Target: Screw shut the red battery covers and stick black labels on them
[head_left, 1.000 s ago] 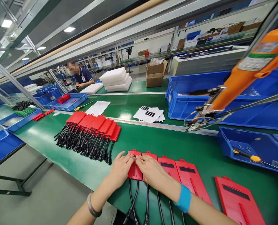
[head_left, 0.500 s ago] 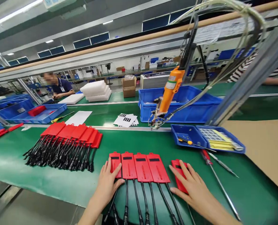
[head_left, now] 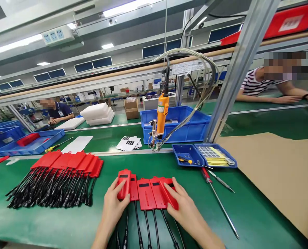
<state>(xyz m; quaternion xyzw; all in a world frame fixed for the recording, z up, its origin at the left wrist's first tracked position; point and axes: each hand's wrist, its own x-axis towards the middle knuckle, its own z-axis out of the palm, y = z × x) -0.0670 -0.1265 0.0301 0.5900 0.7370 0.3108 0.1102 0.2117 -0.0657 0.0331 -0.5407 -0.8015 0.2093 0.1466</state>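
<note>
My left hand (head_left: 112,204) is closed on the leftmost red flat case (head_left: 124,183), thumb and fingers at its sides. This case is raised and overlaps its neighbour. My right hand (head_left: 187,207) grips the rightmost red flat case (head_left: 170,197), which is tilted over the one beside it. Between the hands, a few more red cases, one of them the middle case (head_left: 146,196), lie side by side with dark label strips near their tops. Black cables (head_left: 147,224) run from the cases toward me. Parts of the outer cases are hidden behind my fingers.
Left, a row of red cases (head_left: 68,160) lies with black cables. Right are small blue trays (head_left: 187,151), a red-handled screwdriver (head_left: 222,204) and cardboard (head_left: 270,173). An orange power tool (head_left: 162,114) hangs before a blue bin (head_left: 195,129). Two people sit across the benches.
Both hands have closed on the outer cases. The right case has moved left against the row, and the left case has been lifted over its neighbour. The view has turned right.
</note>
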